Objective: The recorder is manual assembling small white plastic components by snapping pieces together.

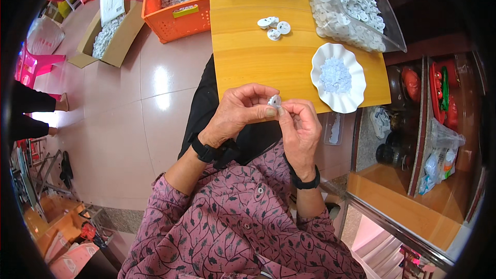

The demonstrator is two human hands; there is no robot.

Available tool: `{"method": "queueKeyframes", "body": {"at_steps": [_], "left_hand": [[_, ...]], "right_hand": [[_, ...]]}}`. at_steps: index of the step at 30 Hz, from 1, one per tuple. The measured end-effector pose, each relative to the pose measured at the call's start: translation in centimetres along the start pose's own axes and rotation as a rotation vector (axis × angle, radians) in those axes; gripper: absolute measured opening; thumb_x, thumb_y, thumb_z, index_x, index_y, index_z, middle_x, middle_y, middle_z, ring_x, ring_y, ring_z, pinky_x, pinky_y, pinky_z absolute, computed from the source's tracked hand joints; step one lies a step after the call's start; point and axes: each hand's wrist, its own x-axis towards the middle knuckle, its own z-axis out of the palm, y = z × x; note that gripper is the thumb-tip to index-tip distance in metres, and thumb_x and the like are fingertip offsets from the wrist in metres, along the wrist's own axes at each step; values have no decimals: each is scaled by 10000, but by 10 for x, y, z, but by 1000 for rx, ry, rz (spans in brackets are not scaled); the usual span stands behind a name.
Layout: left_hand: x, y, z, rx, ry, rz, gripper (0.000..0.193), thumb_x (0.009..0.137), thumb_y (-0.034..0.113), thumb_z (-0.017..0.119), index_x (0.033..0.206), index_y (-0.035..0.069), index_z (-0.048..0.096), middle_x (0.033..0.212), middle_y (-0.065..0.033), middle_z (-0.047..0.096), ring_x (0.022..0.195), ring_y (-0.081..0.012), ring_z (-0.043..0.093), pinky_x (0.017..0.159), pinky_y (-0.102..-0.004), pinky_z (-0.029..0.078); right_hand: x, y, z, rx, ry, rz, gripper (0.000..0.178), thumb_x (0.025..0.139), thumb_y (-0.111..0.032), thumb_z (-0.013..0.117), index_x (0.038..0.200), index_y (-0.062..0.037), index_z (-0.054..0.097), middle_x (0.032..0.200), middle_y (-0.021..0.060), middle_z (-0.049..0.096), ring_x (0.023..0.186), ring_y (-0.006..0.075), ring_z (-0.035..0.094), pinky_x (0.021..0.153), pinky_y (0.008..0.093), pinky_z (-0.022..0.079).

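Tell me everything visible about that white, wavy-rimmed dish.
The white, wavy-rimmed dish looks smooth, perhaps ceramic or plastic. It sits upright by the near edge of the yellow wood-grain table, toward its right. Small pale-blue pieces heap its middle, leaving the rim bare. Neither the left hand nor the right hand touches it.

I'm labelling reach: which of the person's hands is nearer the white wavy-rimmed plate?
The right hand: it is below and left of the plate in the picture, apart from it; the left hand lies farther left.
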Motion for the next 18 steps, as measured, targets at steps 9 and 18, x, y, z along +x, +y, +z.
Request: {"method": "queueKeyframes", "body": {"at_steps": [9, 18], "left_hand": [[0, -3, 0, 22, -8, 57, 314, 852, -9, 739, 1151, -33, 648, 1048, -93, 696, 953, -157, 684, 877, -315, 593], [-5, 5, 1, -41, 6, 31, 307, 862, -2, 729, 1154, -42, 645, 1057, -104, 694, 955, -174, 690, 874, -329, 601]], "right_hand": [[4, -11, 2, -207, -16, -134, 107, 876, 20, 656, 959, -6, 592, 959, 118, 593, 770, 208, 612, 657, 300, 518], [5, -13, 3, -105, -41, -118, 49, 904, 10, 658, 922, 5, 612, 967, 111, 593, 792, 182, 624, 663, 279, 521]]}}
